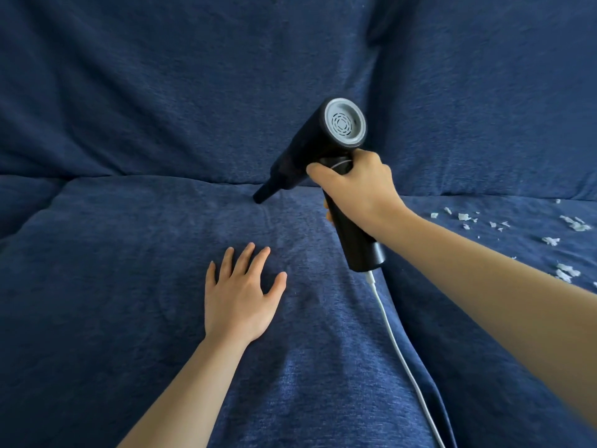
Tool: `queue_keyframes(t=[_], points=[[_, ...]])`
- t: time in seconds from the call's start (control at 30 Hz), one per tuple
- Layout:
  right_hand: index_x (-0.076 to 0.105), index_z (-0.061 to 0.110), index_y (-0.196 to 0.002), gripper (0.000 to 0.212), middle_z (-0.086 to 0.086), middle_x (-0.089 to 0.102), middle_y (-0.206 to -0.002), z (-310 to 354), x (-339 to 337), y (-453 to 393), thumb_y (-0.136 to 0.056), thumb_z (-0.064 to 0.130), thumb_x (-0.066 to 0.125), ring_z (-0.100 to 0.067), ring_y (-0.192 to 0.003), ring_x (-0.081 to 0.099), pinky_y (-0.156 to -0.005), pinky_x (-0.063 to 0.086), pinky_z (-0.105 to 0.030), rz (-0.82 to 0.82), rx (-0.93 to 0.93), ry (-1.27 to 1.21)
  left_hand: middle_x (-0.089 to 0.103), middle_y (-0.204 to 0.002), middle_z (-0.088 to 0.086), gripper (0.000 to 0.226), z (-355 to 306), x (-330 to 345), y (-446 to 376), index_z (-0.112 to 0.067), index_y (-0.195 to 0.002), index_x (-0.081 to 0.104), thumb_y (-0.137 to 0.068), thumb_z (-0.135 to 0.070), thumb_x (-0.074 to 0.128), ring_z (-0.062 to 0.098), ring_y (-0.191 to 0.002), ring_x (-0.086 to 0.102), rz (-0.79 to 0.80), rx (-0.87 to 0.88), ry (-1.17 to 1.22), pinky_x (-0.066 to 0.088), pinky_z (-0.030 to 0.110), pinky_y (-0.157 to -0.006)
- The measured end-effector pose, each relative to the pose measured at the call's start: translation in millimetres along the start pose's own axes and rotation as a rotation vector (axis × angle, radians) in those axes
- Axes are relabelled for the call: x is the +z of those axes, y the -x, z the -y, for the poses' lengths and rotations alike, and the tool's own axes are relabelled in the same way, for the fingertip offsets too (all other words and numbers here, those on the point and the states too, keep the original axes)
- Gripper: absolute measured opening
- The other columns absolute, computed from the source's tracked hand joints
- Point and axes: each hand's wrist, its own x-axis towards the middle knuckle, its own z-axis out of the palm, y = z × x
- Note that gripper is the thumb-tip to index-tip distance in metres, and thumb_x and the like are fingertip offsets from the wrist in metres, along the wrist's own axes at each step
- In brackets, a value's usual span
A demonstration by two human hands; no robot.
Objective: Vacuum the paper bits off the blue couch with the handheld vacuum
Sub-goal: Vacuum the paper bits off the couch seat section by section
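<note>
Right hand (pixel 357 185) wrapped tight round the handle of the handheld vacuum (pixel 318 156), nozzle angled toward 10 o'clock, tip near the blue couch (pixel 129 108) seat crease. Paper bits (pixel 517 231) scattered at 3 o'clock of that grip. Left hand (pixel 240 295) flat, fingers spread, holding nothing.

Paper bits (pixel 517 234) on couch (pixel 129 124), right of vacuum (pixel 323 150).

Dim, even light w/ dark blue fabric (pixel 129 92) filling whole bg.
</note>
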Motion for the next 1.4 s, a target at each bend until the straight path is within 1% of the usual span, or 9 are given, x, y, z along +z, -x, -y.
queue_keyframes(t=[0.2, 0.3, 0.6, 0.8, 0.93, 1.03, 1.17, 1.27, 1.4], points=[[0.063, 0.016, -0.079, 0.021, -0.005, 0.067, -0.064, -1, 14, -16, -0.085, 0.034, 0.070, -0.018, -0.046, 0.067, -0.054, 0.063, -0.035, 0.004, 0.012, -0.016, 0.013, -0.160, -0.013, 0.078, 2, 3, 0, -0.042, -0.150, 0.018, -0.080, -0.071, -0.002, 0.017, -0.149, 0.004, -0.027, 0.005, -0.006, 0.004, 0.045, -0.121], [0.062, 0.019, -0.075, 0.022, -0.007, 0.070, -0.069, -5, 11, -21, -0.081, 0.040, 0.069, -0.027, -0.061, 0.073, -0.067, 0.065, -0.045, -0.040, -0.004, 0.032, 0.013, -0.160, -0.013, 0.078, 1, 3, -1, -0.041, -0.150, 0.018, -0.080, -0.071, -0.001, 0.017, -0.149, 0.004, -0.025, 0.007, -0.005, 0.005, 0.045, -0.121], [0.060, 0.017, -0.075, 0.023, -0.002, 0.065, -0.064, -13, 2, -36, -0.085, 0.036, 0.068, -0.015, -0.041, 0.064, -0.060, 0.065, -0.041, -0.074, 0.012, 0.053, 0.013, -0.160, -0.014, 0.083, 0, 4, -1, -0.041, -0.150, 0.018, -0.076, -0.070, -0.006, 0.017, -0.149, 0.004, -0.038, 0.003, -0.015, 0.005, 0.045, -0.121], [0.060, 0.018, -0.076, 0.025, -0.005, 0.066, -0.071, -18, 10, -43, -0.082, 0.041, 0.068, -0.025, -0.059, 0.071, -0.069, 0.064, -0.046, -0.093, 0.013, 0.061, 0.015, -0.160, -0.014, 0.081, 1, 5, -4, -0.042, -0.149, 0.021, -0.078, -0.071, -0.003, 0.017, -0.149, 0.006, -0.042, 0.003, -0.017, 0.006, 0.045, -0.121], [0.058, 0.020, -0.073, 0.027, -0.005, 0.068, -0.071, -19, -13, -36, -0.084, 0.043, 0.067, -0.023, -0.069, 0.070, -0.074, 0.062, -0.037, -0.128, -0.003, 0.144, 0.014, -0.160, -0.014, 0.081, 4, 6, -4, -0.042, -0.149, 0.019, -0.078, -0.071, -0.004, 0.017, -0.149, 0.006, -0.030, 0.001, -0.033, 0.006, 0.045, -0.121], [0.062, 0.016, -0.077, 0.027, -0.008, 0.072, -0.073, -18, -38, -22, -0.086, 0.041, 0.067, -0.016, -0.052, 0.067, -0.063, 0.060, -0.029, -0.129, 0.023, 0.139, 0.012, -0.160, -0.014, 0.079, 4, 3, -2, -0.042, -0.150, 0.017, -0.080, -0.071, -0.004, 0.017, -0.149, 0.005, -0.006, 0.003, -0.037, 0.006, 0.045, -0.121], [0.065, 0.014, -0.083, 0.030, -0.011, 0.073, -0.076, -20, -55, -11, -0.081, 0.044, 0.069, -0.026, -0.061, 0.072, -0.072, 0.064, -0.045, -0.129, 0.057, 0.090, 0.012, -0.161, -0.013, 0.069, 1, 1, 0, -0.041, -0.151, 0.016, -0.088, -0.067, 0.009, 0.017, -0.149, 0.005, 0.003, 0.000, -0.039, 0.006, 0.044, -0.121], [0.063, 0.019, -0.079, 0.029, -0.012, 0.073, -0.081, -21, -58, -8, -0.078, 0.047, 0.068, -0.033, -0.071, 0.073, -0.075, 0.064, -0.046, -0.120, 0.044, 0.098, 0.016, -0.160, -0.013, 0.073, 2, 1, 0, -0.041, -0.150, 0.020, -0.085, -0.070, 0.004, 0.016, -0.149, 0.009, -0.016, 0.004, -0.039, 0.009, 0.044, -0.121], [0.061, 0.016, -0.075, 0.028, -0.010, 0.072, -0.077, -33, -75, -5, -0.083, 0.043, 0.068, -0.030, -0.066, 0.072, -0.077, 0.063, -0.044, -0.113, 0.031, 0.162, 0.016, -0.160, -0.013, 0.067, 2, 2, -4, -0.041, -0.150, 0.021, -0.089, -0.068, 0.011, 0.016, -0.149, 0.010, -0.004, -0.011, -0.056, 0.011, 0.044, -0.120]])
